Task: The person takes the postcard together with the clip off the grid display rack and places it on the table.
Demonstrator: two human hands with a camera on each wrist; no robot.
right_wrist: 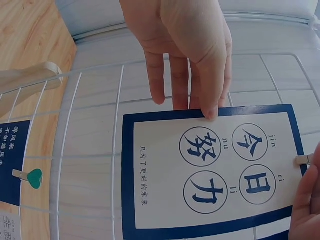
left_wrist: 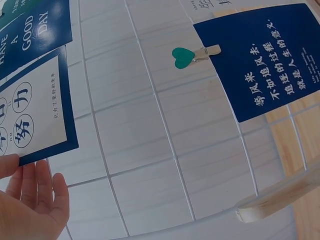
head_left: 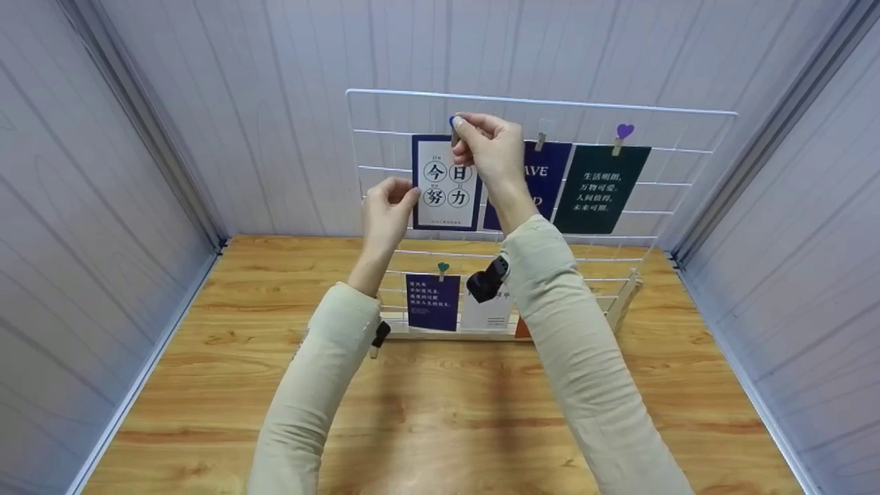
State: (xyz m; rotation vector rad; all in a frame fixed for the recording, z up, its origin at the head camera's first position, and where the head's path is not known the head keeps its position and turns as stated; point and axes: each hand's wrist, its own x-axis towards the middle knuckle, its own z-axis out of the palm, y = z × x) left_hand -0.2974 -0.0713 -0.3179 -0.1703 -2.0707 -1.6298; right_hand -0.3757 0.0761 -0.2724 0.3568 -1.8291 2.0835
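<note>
A white card with a dark blue border and large Chinese characters [head_left: 445, 213] hangs upright against the upper left of a white wire grid [head_left: 385, 131]. My left hand [head_left: 386, 214] pinches its left edge between thumb and fingers, the other fingers behind the card in the right wrist view. At the card's top edge, my right hand [head_left: 496, 148] pinches a small wooden clothespin [right_wrist: 303, 160] with a blue heart [head_left: 452, 121]. The clothespin's jaws overlap the card's top border in the right wrist view.
Right of it hang a navy card [head_left: 560, 159] and a dark green card [head_left: 601, 189], the green one under a purple heart clothespin [head_left: 624, 132]. Lower down are a navy card [head_left: 432, 302] with a green heart clothespin [left_wrist: 192, 57] and a white card [head_left: 485, 313]. A wooden base [head_left: 624, 299] supports the grid.
</note>
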